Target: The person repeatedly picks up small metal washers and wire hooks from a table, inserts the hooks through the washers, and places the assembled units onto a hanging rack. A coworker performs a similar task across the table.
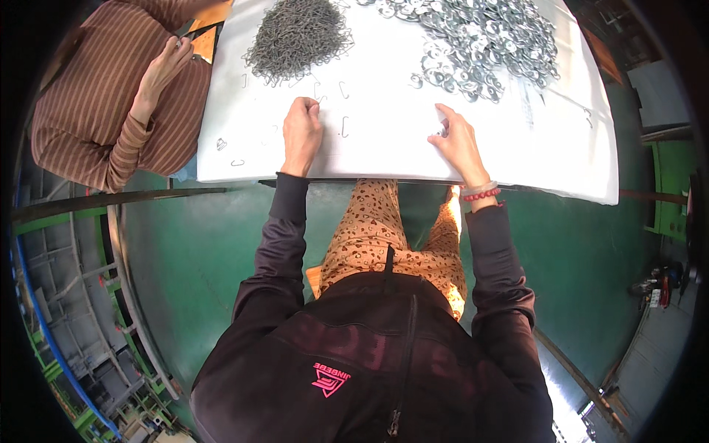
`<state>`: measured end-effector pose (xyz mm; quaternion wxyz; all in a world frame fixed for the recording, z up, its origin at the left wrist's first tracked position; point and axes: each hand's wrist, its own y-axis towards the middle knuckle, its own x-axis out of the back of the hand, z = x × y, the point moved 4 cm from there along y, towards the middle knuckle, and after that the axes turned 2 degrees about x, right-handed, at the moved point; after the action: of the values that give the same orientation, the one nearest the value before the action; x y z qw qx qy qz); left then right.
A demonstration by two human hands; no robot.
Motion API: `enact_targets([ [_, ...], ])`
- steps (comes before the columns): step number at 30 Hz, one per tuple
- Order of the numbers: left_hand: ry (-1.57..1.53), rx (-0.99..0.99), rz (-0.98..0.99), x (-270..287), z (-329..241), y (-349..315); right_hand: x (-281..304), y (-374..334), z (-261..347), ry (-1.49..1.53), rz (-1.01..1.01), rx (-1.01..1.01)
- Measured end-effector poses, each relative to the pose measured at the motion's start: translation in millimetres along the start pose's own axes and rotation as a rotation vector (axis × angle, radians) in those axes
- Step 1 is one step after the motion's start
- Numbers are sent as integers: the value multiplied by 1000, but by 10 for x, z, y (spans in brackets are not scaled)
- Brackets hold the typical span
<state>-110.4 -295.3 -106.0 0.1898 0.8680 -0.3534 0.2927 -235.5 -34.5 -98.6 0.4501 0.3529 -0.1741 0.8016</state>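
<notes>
My left hand (pixel 301 137) is over the white tabletop (pixel 384 148), its fingers closed in a pinch at a thin metal wire hook (pixel 317 91). Other loose hooks lie near it, among them one hook (pixel 344 128) just to its right. Beyond that hand rises a heap of dark wire hooks (pixel 299 40). My right hand (pixel 458 144) hovers farther right, thumb and forefinger spread apart; I cannot make out anything held there. A large spread of shiny round metal pieces (pixel 484 48) lies beyond it.
At the left sits another person in a striped brown top (pixel 111 96), one hand (pixel 162 70) raised beside the table's left edge. A few bent wires (pixel 221 144) lie near that edge. Metal racks (pixel 88 295) stand at the far left, over a green floor (pixel 207 251).
</notes>
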Motion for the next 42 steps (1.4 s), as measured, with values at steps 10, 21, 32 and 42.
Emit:
enact_targets([
  [10,-713,1,562,-410,-944,-793,-53,-587,150,901,-12,-197],
  [21,-491,-223,589,-613,-1182,-896,189,-876,257,905,-175,-176],
  [32,-588,-35,640,-494,-1309,-1002,478,-734,145,915,-152,-177],
  [42,-625,-115,641,-406,-1455,-1226,702,680,-1060,-297,-478,-111],
])
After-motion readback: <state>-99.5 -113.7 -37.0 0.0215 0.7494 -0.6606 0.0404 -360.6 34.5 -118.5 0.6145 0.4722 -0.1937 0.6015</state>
